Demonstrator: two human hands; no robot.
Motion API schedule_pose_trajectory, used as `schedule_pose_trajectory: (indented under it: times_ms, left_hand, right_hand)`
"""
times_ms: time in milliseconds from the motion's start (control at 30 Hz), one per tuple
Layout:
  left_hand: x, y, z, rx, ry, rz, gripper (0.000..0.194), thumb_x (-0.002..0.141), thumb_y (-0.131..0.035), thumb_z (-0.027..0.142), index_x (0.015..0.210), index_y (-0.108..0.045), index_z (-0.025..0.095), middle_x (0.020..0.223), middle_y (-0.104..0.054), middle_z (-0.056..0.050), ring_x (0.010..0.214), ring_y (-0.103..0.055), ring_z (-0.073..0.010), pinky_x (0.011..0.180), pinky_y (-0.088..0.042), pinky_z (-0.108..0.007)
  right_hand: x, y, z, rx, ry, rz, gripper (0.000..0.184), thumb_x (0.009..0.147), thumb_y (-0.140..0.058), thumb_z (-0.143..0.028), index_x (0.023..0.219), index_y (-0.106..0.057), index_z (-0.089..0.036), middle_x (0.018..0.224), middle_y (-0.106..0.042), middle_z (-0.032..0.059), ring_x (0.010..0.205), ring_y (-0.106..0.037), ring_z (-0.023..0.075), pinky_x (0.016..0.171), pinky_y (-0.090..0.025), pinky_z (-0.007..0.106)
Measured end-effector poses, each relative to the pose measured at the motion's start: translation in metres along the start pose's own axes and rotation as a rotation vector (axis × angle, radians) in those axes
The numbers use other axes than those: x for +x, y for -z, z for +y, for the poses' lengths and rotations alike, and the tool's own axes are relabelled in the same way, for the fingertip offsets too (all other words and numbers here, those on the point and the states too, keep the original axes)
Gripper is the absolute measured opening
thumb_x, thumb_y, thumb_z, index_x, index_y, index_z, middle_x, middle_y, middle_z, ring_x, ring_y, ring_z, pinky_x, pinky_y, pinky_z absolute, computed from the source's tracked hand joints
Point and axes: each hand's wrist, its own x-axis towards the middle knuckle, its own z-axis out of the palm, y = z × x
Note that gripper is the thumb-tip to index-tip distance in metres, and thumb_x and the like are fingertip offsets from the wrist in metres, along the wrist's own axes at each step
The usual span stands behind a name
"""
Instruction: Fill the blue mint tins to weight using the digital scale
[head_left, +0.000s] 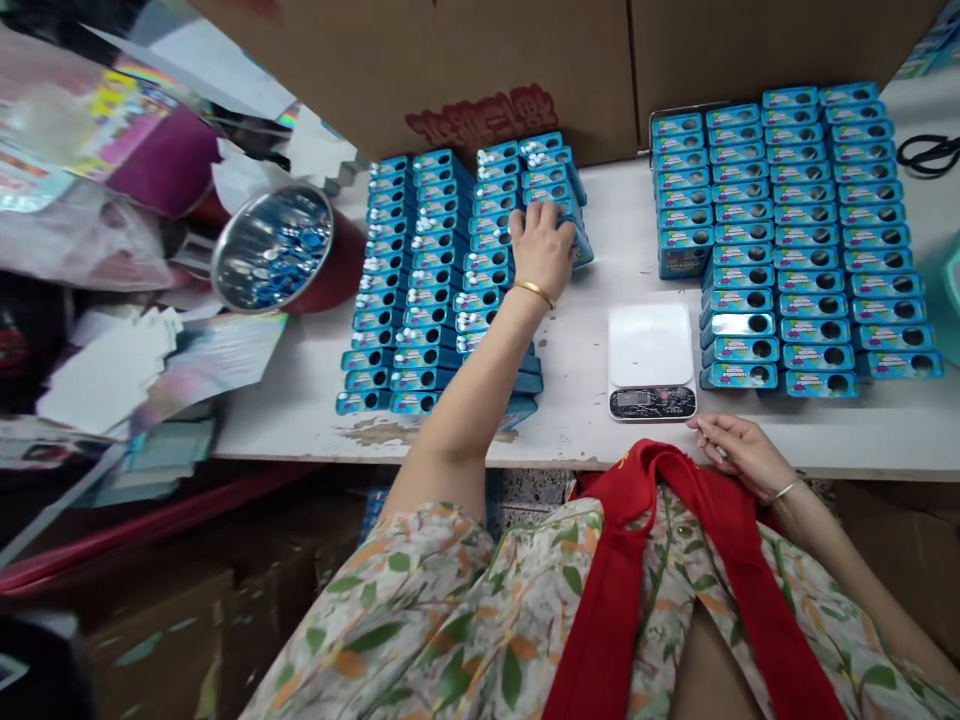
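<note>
My left hand (541,245) reaches over the left group of blue boxes, its fingers curled around a blue box (580,248) at the right end of that group. The narrow top ends of these boxes (426,325) carry a dark round spot, and many show small white dots. My right hand (739,450) hovers by the table's front edge, thumb and fingers pinched together; whatever is between them is too small to tell. Just beyond it lies a white digital scale (650,345) with a black display panel and a bare weighing plate.
On the right, more blue boxes (814,255) stand in several columns. Large cardboard boxes (525,60) wall off the back. At left are a metal bowl (330,262) of small blue-silver pieces and stacked paper sheets (112,375). Black scissors (928,155) lie far right.
</note>
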Motion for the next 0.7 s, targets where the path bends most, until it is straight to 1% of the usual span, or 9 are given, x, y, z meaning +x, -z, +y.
schedule_pose_trajectory:
  times_ms: [100, 167, 233, 300, 367, 433, 500, 600, 700]
  left_hand:
    - [-0.026, 0.033, 0.032, 0.032, -0.191, -0.053, 0.017, 0.091, -0.053, 0.031, 0.101, -0.065, 0.024, 0.119, -0.058, -0.011, 0.108, -0.052, -0.0307, 0.092, -0.041, -0.053]
    - [-0.044, 0.046, 0.059, 0.031, -0.334, -0.079, 0.018, 0.091, -0.054, 0.029, 0.102, -0.064, 0.020, 0.114, -0.061, -0.013, 0.102, -0.057, -0.0303, 0.083, -0.044, -0.048]
    - [-0.058, 0.047, 0.085, 0.005, -0.439, -0.095, 0.017, 0.092, -0.052, 0.026, 0.100, -0.065, 0.019, 0.109, -0.062, -0.013, 0.099, -0.058, -0.0287, 0.079, -0.044, -0.044]
    - [-0.067, 0.041, 0.104, -0.004, -0.492, -0.138, 0.017, 0.092, -0.051, 0.022, 0.098, -0.066, 0.018, 0.107, -0.064, -0.014, 0.097, -0.060, -0.0277, 0.078, -0.044, -0.042]
    - [-0.071, 0.035, 0.114, 0.002, -0.513, -0.200, 0.017, 0.091, -0.052, 0.021, 0.098, -0.067, 0.016, 0.107, -0.065, -0.015, 0.097, -0.061, -0.0282, 0.078, -0.045, -0.041]
    - [-0.069, 0.031, 0.113, -0.036, -0.498, -0.228, 0.021, 0.089, -0.059, 0.029, 0.103, -0.066, 0.015, 0.109, -0.065, -0.015, 0.098, -0.062, -0.0288, 0.082, -0.045, -0.041]
    - [-0.061, 0.028, 0.103, -0.154, -0.433, -0.188, 0.035, 0.089, -0.060, 0.042, 0.112, -0.063, 0.016, 0.114, -0.065, -0.014, 0.102, -0.061, -0.0276, 0.088, -0.045, -0.040]
    - [-0.042, 0.014, 0.079, -0.367, -0.270, -0.146, 0.046, 0.097, -0.042, 0.054, 0.117, -0.061, 0.017, 0.117, -0.065, -0.011, 0.106, -0.061, -0.0231, 0.094, -0.044, -0.035]
    - [-0.028, -0.013, 0.055, -0.468, -0.117, -0.308, 0.058, 0.100, -0.026, 0.055, 0.106, -0.067, 0.015, 0.105, -0.070, -0.010, 0.100, -0.063, -0.0211, 0.093, -0.044, -0.031]
  right_hand:
    - [0.007, 0.011, 0.018, -0.251, 0.150, 0.172, 0.058, 0.070, -0.073, -0.062, 0.101, -0.071, -0.013, 0.074, -0.060, 0.0042, 0.055, -0.044, 0.0108, 0.048, -0.033, 0.023]
    - [0.013, 0.016, 0.027, -0.401, 0.264, 0.285, 0.057, 0.072, -0.069, -0.060, 0.102, -0.072, -0.012, 0.081, -0.066, 0.0085, 0.066, -0.053, 0.0164, 0.061, -0.044, 0.030]
    - [0.019, 0.020, 0.032, -0.449, 0.296, 0.325, 0.056, 0.073, -0.067, -0.058, 0.105, -0.071, -0.012, 0.082, -0.067, 0.0095, 0.070, -0.057, 0.0188, 0.068, -0.047, 0.034]
    - [0.023, 0.021, 0.034, -0.419, 0.272, 0.299, 0.059, 0.073, -0.067, -0.059, 0.109, -0.070, -0.012, 0.074, -0.065, 0.0068, 0.065, -0.055, 0.0180, 0.063, -0.046, 0.033]
    - [0.026, 0.021, 0.035, -0.357, 0.258, 0.263, 0.061, 0.071, -0.069, -0.060, 0.111, -0.069, -0.014, 0.070, -0.062, 0.0045, 0.061, -0.053, 0.0169, 0.056, -0.043, 0.030]
    - [0.029, 0.019, 0.034, -0.288, 0.247, 0.248, 0.065, 0.068, -0.072, -0.060, 0.115, -0.067, -0.015, 0.070, -0.060, 0.0032, 0.059, -0.051, 0.0152, 0.052, -0.041, 0.027]
    - [0.033, 0.015, 0.033, -0.231, 0.221, 0.236, 0.075, 0.066, -0.074, -0.060, 0.123, -0.063, -0.014, 0.068, -0.058, 0.0013, 0.056, -0.048, 0.0124, 0.049, -0.037, 0.025]
    - [0.037, 0.008, 0.030, -0.170, 0.164, 0.170, 0.093, 0.064, -0.076, -0.060, 0.138, -0.051, -0.010, 0.064, -0.054, -0.0032, 0.048, -0.039, 0.0078, 0.044, -0.029, 0.022]
    - [0.039, 0.003, 0.027, -0.135, 0.155, 0.132, 0.100, 0.063, -0.077, -0.060, 0.141, -0.044, -0.008, 0.065, -0.053, -0.0048, 0.046, -0.036, 0.0061, 0.041, -0.024, 0.022]
